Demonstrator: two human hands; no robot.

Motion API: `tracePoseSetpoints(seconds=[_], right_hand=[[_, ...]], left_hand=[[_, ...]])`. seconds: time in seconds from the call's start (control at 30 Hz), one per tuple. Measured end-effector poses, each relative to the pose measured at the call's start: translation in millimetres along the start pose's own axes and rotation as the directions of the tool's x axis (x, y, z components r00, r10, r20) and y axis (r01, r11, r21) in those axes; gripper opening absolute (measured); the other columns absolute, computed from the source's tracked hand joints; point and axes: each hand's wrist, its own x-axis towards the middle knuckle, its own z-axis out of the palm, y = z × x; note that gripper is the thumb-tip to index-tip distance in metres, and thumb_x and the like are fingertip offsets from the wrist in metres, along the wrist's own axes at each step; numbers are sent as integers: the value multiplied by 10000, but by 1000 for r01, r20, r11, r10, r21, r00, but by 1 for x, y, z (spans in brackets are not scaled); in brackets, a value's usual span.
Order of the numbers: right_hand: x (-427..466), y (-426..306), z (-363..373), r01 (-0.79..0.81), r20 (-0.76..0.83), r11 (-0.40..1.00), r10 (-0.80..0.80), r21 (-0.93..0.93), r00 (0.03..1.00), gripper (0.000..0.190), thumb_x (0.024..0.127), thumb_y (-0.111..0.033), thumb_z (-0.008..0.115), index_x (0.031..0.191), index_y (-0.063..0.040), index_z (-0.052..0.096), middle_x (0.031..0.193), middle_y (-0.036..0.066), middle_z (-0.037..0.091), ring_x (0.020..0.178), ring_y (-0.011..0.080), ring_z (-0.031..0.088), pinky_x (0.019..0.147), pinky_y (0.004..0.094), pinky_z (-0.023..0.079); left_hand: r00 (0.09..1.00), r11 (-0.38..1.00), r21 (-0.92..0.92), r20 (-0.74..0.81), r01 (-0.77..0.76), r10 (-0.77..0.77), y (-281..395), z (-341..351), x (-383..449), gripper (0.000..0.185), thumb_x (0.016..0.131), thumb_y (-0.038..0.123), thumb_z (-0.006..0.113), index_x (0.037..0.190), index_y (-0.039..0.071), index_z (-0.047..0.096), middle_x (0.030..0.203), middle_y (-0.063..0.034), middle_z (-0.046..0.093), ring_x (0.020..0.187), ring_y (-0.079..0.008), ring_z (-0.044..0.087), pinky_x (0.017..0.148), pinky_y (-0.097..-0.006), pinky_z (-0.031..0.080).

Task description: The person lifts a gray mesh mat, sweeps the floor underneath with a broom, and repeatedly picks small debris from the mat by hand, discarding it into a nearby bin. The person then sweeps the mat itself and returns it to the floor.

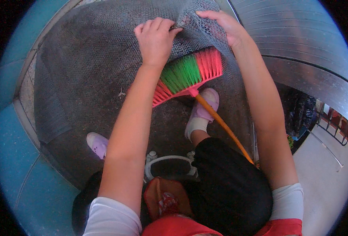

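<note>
A large grey mesh net (103,35) spreads before me and rises into folds at the far side. My left hand (156,39) pinches the gathered mesh between thumb and fingertips, where a small brownish bit shows. My right hand (225,26) grips a lifted fold of the net, its fingers partly seen through the mesh. Below both hands lies a broom with a pink head and green and pink bristles (183,72). Its orange handle (221,118) runs toward my right knee, and my left forearm hides part of the head.
Ribbed metal sheeting (292,29) stands close on the right, with a black plastic bag (301,112) below it. Blue paving (11,153) edges the left side. My feet wear lilac shoes (205,106). A grey metal frame (171,157) sits between my legs.
</note>
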Motion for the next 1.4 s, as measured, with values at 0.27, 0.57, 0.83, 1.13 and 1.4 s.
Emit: tracePoseSetpoints(seconds=[0.27, 0.57, 0.83, 1.13, 1.4], right_hand=[[3, 1, -6, -79, 38, 993, 76, 82, 996, 256, 775, -116, 628, 991, 20, 606, 893, 118, 662, 740, 200, 652, 700, 340, 537], [0, 4, -12, -56, 2, 995, 56, 78, 998, 273, 760, -119, 642, 996, 13, 601, 881, 119, 662, 739, 213, 653, 700, 342, 539], [1, 7, -10, -30, 44, 997, 26, 76, 999, 288, 774, -98, 628, 1035, 14, 582, 929, 126, 651, 785, 223, 647, 726, 348, 533], [-3, -14, -19, 166, -32, 959, -177, -228, 984, 341, 824, -137, 581, 1120, 24, 534, 1013, 125, 618, 897, 208, 605, 802, 328, 481], [-44, -70, 59, 401, 174, 336, -542, -852, 822, 422, 835, -140, 553, 1203, 40, 455, 1063, 134, 585, 955, 214, 553, 832, 318, 432]], left_hand=[[998, 990, -130, 25, 62, -59, 8, 1, 5, 204, 680, 263, 697, 780, 127, 583, 769, -11, 586, 774, -209, 555, 753, -357, 346], [989, 968, -214, 99, 128, -109, 4, -7, 3, 172, 727, 267, 663, 820, 129, 617, 786, -10, 605, 813, -207, 566, 790, -351, 330], [853, 720, -458, 302, 521, -426, -5, -9, 1, 192, 812, 295, 583, 813, 107, 625, 812, -27, 633, 834, -204, 582, 834, -350, 332], [977, 998, -63, 214, 6, 8, 36, -15, -21, 514, 734, 177, 650, 1217, 128, 481, 1283, -68, 445, 1192, -243, 410, 950, -456, 302], [975, 995, 73, 218, -61, 44, 37, -24, 2, 710, 734, 221, 647, 1343, 69, 318, 1394, -138, 306, 1263, -274, 341, 995, -460, 300]])
